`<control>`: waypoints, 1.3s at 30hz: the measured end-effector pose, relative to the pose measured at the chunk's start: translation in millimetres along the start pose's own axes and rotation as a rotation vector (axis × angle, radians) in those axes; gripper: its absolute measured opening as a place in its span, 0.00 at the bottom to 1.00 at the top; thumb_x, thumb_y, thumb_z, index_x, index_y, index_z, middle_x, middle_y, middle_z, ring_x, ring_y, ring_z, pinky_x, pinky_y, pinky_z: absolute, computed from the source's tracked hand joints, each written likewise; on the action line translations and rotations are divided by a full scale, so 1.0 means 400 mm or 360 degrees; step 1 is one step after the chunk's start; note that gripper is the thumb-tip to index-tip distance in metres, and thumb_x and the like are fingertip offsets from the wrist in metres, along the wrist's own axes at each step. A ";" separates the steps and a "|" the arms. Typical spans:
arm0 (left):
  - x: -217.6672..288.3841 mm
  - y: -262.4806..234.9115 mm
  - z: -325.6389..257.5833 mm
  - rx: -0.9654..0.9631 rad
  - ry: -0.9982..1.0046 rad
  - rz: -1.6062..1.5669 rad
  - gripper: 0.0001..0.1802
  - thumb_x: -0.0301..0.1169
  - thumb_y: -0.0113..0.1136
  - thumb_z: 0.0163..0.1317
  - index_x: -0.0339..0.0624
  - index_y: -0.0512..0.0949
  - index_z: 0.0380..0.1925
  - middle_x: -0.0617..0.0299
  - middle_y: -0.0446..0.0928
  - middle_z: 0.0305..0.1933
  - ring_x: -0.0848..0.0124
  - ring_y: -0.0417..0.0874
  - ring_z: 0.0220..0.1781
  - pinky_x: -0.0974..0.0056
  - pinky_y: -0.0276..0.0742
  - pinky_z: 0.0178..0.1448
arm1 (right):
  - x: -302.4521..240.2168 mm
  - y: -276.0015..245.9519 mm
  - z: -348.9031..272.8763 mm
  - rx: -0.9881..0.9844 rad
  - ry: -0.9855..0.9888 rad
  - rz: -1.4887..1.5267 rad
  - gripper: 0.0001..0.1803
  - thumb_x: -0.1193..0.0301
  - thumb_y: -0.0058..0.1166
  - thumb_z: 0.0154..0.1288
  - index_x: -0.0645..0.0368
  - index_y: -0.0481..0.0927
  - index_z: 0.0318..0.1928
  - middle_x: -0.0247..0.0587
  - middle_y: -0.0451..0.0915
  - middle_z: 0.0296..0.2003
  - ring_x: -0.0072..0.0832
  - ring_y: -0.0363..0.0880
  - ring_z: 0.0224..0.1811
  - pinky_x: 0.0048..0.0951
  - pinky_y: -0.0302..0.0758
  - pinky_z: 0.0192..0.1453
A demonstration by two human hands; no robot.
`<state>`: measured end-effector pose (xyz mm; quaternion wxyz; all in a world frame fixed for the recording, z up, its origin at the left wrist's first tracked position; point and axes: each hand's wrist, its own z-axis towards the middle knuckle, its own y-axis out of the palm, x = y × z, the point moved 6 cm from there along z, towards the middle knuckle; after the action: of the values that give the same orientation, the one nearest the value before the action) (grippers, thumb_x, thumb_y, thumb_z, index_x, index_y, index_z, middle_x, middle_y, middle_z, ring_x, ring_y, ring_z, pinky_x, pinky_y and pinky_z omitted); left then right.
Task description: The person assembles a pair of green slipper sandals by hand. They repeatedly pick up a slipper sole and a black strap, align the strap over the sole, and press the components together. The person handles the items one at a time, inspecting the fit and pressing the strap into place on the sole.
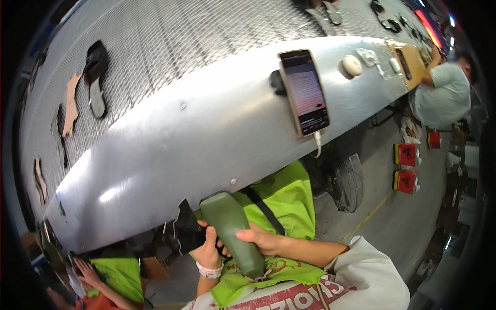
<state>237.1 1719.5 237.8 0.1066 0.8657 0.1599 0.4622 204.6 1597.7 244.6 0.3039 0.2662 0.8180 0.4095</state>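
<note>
The olive-green shoe upper (232, 237) was held in front of the person's lap, just below the near edge of the metal counter (170, 139). Its long axis ran from upper left to lower right in the head view, tilted slightly off vertical. The broad squared end pointed up toward the counter edge; the narrower rounded end pointed down toward the person's body and lay over a bright green apron (289, 201).

The left hand (208, 252) was closed against the left side of the upper, fingers wrapped inward; a dark piece (188, 230) showed just beside this hand, but it cannot be told whether the hand gripped it. A pale wristband sat on that wrist. The right hand (261, 240) gripped the upper from the right at mid-length, with the thumb laid across the front face.

On the counter, a smartphone (305, 92) lay face up with its screen lit and a white cable (318, 143) hanging from its lower end over the edge. A pale oval object (352, 65) lay to its right. Dark shoe pieces (95, 77) rested on the mesh belt (170, 36) behind. Another person (442, 95) sat at the far right end.
</note>
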 end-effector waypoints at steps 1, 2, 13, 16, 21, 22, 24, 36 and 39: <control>-0.003 0.000 -0.007 0.0003 -0.0056 0.0018 0.10 0.27 0.60 0.65 0.45 0.73 0.45 0.64 0.76 0.34 0.79 0.69 0.20 0.74 0.63 0.18 | -0.004 0.009 -0.004 0.0037 -0.0039 0.0023 0.42 0.50 0.55 0.61 0.61 0.58 0.67 0.46 0.70 0.53 0.29 0.75 0.48 0.32 0.77 0.50; -0.004 0.002 -0.005 0.0028 -0.0106 0.0031 0.09 0.27 0.60 0.66 0.45 0.73 0.45 0.64 0.76 0.34 0.80 0.68 0.19 0.74 0.62 0.18 | 0.013 -0.011 0.004 0.0006 0.0025 0.0037 0.41 0.50 0.56 0.60 0.62 0.60 0.66 0.45 0.71 0.53 0.29 0.76 0.46 0.33 0.77 0.52; -0.002 -0.040 0.015 0.0055 0.0385 0.0410 0.28 0.23 0.65 0.59 0.35 0.69 0.60 0.66 0.73 0.40 0.75 0.72 0.41 0.70 0.70 0.49 | -0.257 0.014 -0.161 0.1273 -0.1649 -0.2043 0.30 0.72 0.64 0.50 0.65 0.69 0.54 0.47 0.71 0.46 0.34 0.71 0.46 0.32 0.69 0.51; -0.009 -0.052 0.011 0.0096 0.0359 0.0359 0.19 0.24 0.66 0.59 0.36 0.72 0.50 0.65 0.73 0.40 0.75 0.73 0.41 0.70 0.70 0.48 | -0.433 0.010 -0.261 0.1794 -0.2240 -0.2560 0.26 0.72 0.54 0.53 0.69 0.70 0.54 0.53 0.71 0.50 0.45 0.69 0.53 0.42 0.67 0.59; 0.007 -0.050 0.019 0.0022 0.0388 0.0405 0.17 0.24 0.67 0.59 0.37 0.73 0.47 0.64 0.74 0.41 0.74 0.73 0.41 0.69 0.70 0.48 | -0.594 -0.061 -0.276 0.1961 -0.1839 -0.2772 0.29 0.60 0.50 0.67 0.64 0.67 0.63 0.52 0.71 0.57 0.47 0.67 0.59 0.43 0.61 0.65; 0.007 -0.054 0.017 0.0026 0.0385 0.0398 0.18 0.24 0.67 0.59 0.37 0.73 0.47 0.64 0.74 0.41 0.74 0.73 0.41 0.69 0.70 0.48 | -0.604 -0.064 -0.267 0.1942 -0.1823 -0.2847 0.29 0.58 0.50 0.67 0.63 0.68 0.63 0.52 0.72 0.57 0.46 0.67 0.59 0.43 0.60 0.65; 0.007 -0.058 0.015 0.0032 0.0377 0.0382 0.18 0.24 0.67 0.59 0.37 0.72 0.47 0.64 0.74 0.41 0.74 0.74 0.41 0.68 0.71 0.49 | -0.615 -0.064 -0.254 0.1902 -0.1788 -0.3000 0.30 0.54 0.49 0.68 0.62 0.68 0.63 0.50 0.72 0.56 0.46 0.67 0.59 0.43 0.60 0.65; 0.016 -0.091 0.017 0.0078 0.0386 0.0361 0.18 0.25 0.68 0.58 0.36 0.73 0.47 0.65 0.74 0.40 0.74 0.74 0.40 0.69 0.71 0.48 | -0.578 -0.063 -0.244 0.1787 -0.1889 -0.2886 0.27 0.58 0.50 0.66 0.58 0.71 0.61 0.51 0.70 0.58 0.46 0.68 0.58 0.43 0.60 0.65; 0.000 -0.109 0.018 0.0081 0.0360 0.0363 0.17 0.25 0.68 0.58 0.36 0.74 0.45 0.64 0.75 0.39 0.74 0.74 0.39 0.70 0.71 0.46 | -0.570 -0.055 -0.243 0.1718 -0.1932 -0.2918 0.27 0.59 0.51 0.65 0.58 0.71 0.61 0.53 0.68 0.59 0.47 0.68 0.58 0.43 0.60 0.65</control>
<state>235.3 1759.5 219.3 0.0129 0.8231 0.0832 0.5617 284.6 1380.9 336.7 0.6624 -0.1688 0.4930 -0.5383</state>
